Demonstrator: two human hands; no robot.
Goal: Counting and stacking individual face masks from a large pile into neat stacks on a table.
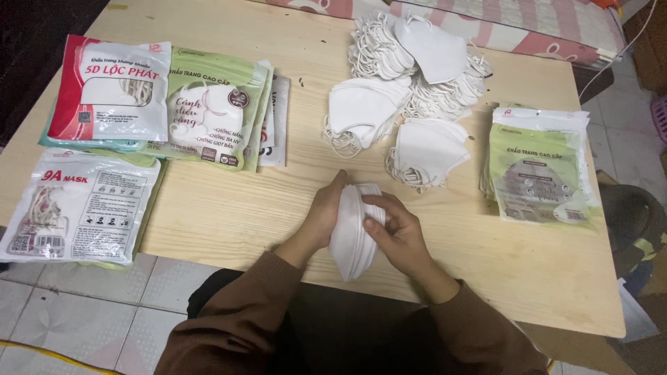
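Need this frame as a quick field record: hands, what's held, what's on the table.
left hand: grips the left side of a stack of white masks
right hand: holds the stack's right side, thumb on its front
stack pose: on edge, over the near part of the wooden table
loose masks: white piles at table's far middle
packed bags: red and green ones far left, a white one nearer
green bags: stacked at right
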